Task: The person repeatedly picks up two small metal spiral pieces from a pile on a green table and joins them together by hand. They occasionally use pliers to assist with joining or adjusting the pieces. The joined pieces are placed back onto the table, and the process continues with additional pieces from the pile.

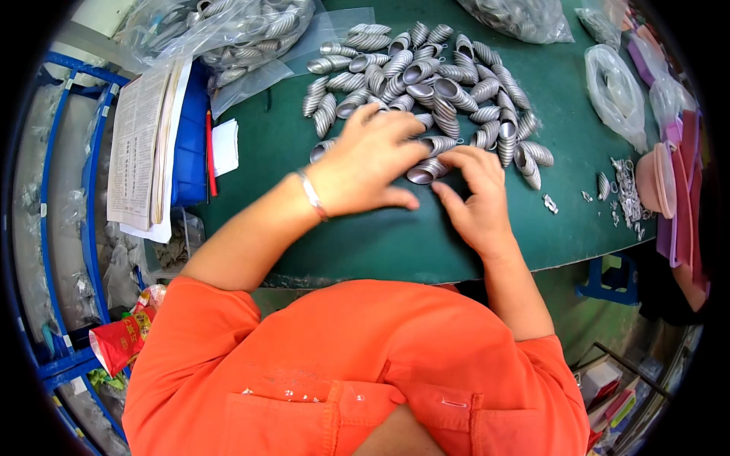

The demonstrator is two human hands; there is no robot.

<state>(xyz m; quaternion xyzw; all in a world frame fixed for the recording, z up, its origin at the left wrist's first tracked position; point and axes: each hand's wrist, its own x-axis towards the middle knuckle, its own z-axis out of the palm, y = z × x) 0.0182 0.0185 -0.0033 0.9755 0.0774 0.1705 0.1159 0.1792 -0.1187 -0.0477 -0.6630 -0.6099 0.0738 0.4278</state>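
Silver-grey ribbed metal pieces [420, 71], short tubes with slanted open ends, some with small wire loops, lie heaped on the green tabletop [365, 243]. My left hand [372, 161], with a silver bracelet [310, 196] at the wrist, is spread over the near edge of the heap. Its fingers reach among the pieces, thumb stretched apart; it is slightly blurred. My right hand [480, 194] is beside it, fingers bent and thumb apart. A single ribbed piece [424, 172] lies between the two hands, near the right fingertips; whether they touch it I cannot tell.
Clear bags of similar pieces [251, 42] stand at the far left, another bag [525, 17] at the far right. Printed papers [144, 144] rest against a blue bin [190, 152], near a red pen [211, 156]. Small metal bits [627, 190] lie by a pink cup [655, 181].
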